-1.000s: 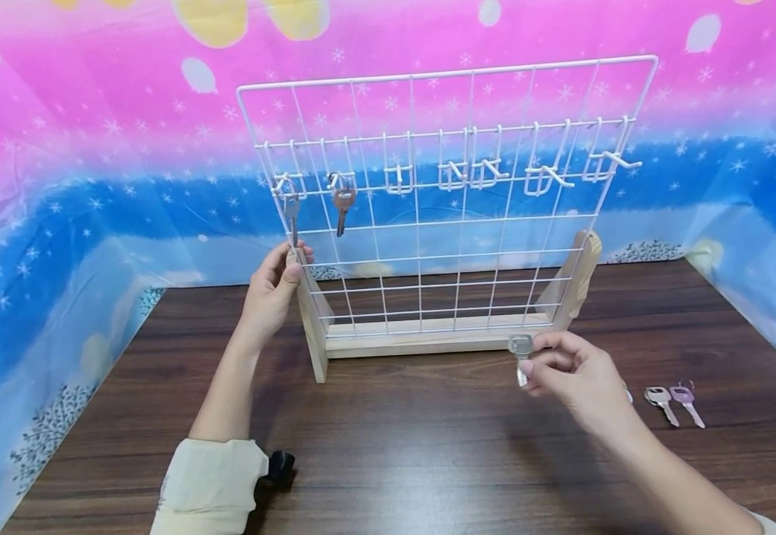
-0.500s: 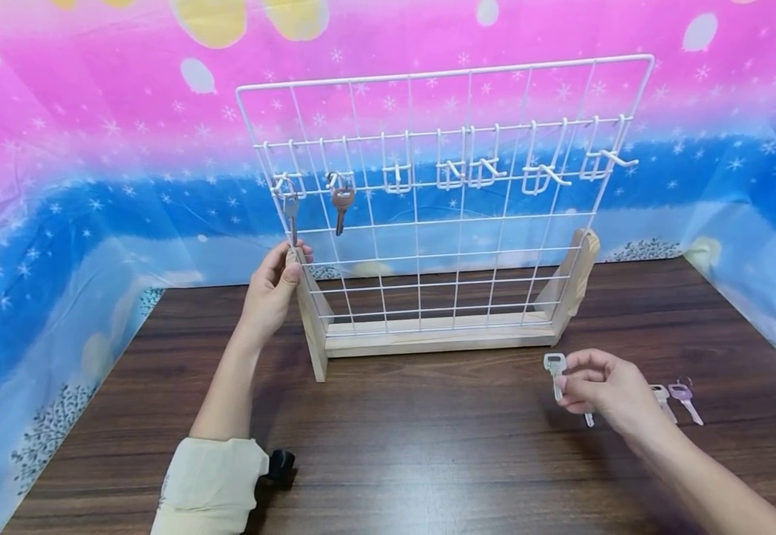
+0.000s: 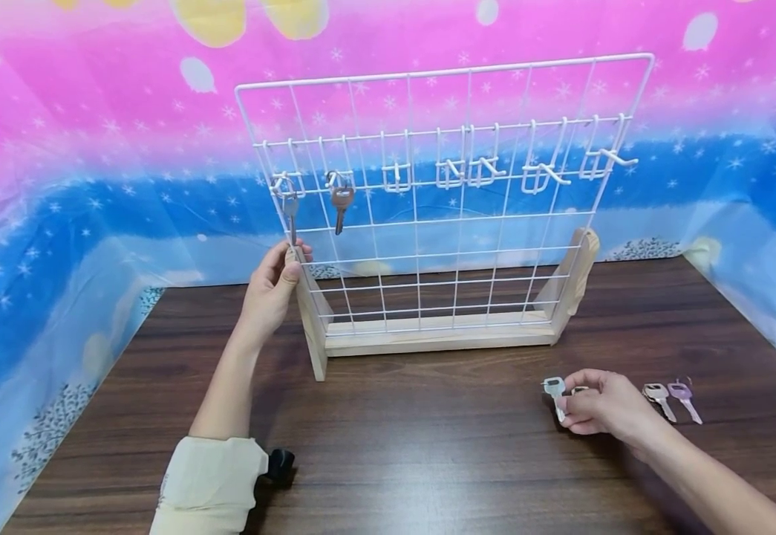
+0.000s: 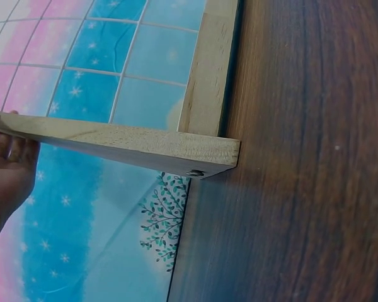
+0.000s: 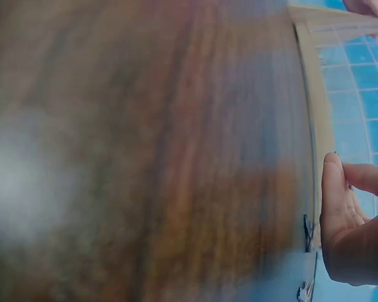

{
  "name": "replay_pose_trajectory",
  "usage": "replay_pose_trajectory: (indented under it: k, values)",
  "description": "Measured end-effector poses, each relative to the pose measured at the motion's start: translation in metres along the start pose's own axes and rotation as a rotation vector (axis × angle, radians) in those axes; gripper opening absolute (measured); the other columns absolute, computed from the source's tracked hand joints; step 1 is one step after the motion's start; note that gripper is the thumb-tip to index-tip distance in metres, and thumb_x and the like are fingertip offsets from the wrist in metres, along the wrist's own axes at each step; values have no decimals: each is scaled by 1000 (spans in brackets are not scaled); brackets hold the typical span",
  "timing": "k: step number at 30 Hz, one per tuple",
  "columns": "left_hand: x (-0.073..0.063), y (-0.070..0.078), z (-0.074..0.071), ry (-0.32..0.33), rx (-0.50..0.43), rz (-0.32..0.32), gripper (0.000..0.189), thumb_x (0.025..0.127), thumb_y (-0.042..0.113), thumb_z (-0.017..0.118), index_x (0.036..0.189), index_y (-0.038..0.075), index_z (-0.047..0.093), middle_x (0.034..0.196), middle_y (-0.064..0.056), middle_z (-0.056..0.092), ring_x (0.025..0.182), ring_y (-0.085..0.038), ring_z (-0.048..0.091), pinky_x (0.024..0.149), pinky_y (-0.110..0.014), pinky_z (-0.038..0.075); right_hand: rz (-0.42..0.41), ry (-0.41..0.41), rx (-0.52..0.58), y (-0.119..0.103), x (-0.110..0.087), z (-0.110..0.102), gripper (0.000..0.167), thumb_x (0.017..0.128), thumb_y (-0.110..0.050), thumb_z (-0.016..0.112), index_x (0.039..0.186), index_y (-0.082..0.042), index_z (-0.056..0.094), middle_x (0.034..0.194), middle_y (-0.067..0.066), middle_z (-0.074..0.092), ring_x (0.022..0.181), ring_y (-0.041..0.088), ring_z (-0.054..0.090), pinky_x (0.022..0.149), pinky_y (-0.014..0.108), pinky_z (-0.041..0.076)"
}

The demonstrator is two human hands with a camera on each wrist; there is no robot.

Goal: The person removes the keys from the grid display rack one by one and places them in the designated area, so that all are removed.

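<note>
Head view, lower right: right hand (image 3: 604, 409) pinches a flat silver metal key w/ a squarish slotted head (image 3: 553, 388) betw. thumb & fingers, head up, blade pointing down. Can't tell if its tip touches the dark brown wood-grain table (image 3: 394, 453). Just behind those fingers a partly hidden key (image 3: 580, 389) peeks out. Further R, two more lie side by side — a pale silvery key (image 3: 659, 400) & a purple metal key (image 3: 685, 401).

Left hand (image 3: 270, 293), left of ctr, grips the top of the pale wooden left upright (image 3: 312, 331), thumb on the near side; left-wrist view has its curled fingers at the wood, far left edge. Right-wrist view: thumb & fingertip close together at R edge, key mostly hidden there.

The upright belongs to a stand w/ a white wire grid (image 3: 416, 221), upper ctr, above a pale wooden base bar (image 3: 437, 342). Seven white wire hooks (image 3: 546, 172) run across it; the two leftmost carry a grey metal key (image 3: 292, 210) & a copper-brown key (image 3: 342, 200), both hanging blade down. Behind — pink-and-blue snowflake cloth (image 3: 127, 111). Cream sleeve (image 3: 207, 475) btm left.
</note>
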State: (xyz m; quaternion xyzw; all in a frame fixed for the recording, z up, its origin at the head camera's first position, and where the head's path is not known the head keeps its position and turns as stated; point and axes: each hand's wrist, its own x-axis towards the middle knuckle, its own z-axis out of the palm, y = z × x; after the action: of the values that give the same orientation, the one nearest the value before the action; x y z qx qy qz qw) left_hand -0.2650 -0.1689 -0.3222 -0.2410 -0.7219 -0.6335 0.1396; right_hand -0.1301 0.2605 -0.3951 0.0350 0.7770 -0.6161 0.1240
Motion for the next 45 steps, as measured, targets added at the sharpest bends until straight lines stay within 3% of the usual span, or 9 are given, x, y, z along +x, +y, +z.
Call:
replay_pose_trajectory:
  k: [7, 18, 28, 45]
  values:
    - [0, -2, -1, 3, -6, -1, 46, 95, 24, 45, 131, -5, 41, 114, -5, 55, 109, -17, 49, 89, -23, 38, 14, 6, -59, 5, 3, 10, 26, 81, -1, 63, 99, 11, 50, 74, 9, 65, 65, 20, 65, 59, 31, 53]
    - [1, -2, -1, -11, 11, 13, 52, 94, 31, 46, 131, -5, 41, 111, 8, 55, 109, -16, 49, 88, -23, 39, 53, 54, -119, 2, 4, 16, 29, 80, 1, 63, 101, 15, 49, 69, 9, 63, 59, 18, 63, 54, 31, 53]
    - [1, -1, 0, 1, 11, -2, 44, 96, 22, 44, 130, -5, 42, 108, 13, 56, 107, -14, 49, 88, -23, 39, 73, 88, -189, -1, 3, 19, 23, 79, 0, 61, 96, 12, 52, 64, 9, 62, 55, 18, 62, 51, 32, 53]
    - [1, -1, 0, 7, 12, 4, 47, 95, 25, 45, 130, -5, 42, 107, 15, 57, 107, -14, 50, 87, -23, 39, 61, 126, -307, 0, 6, 22, 21, 78, -2, 66, 91, 7, 52, 59, 7, 61, 49, 17, 60, 46, 33, 51]
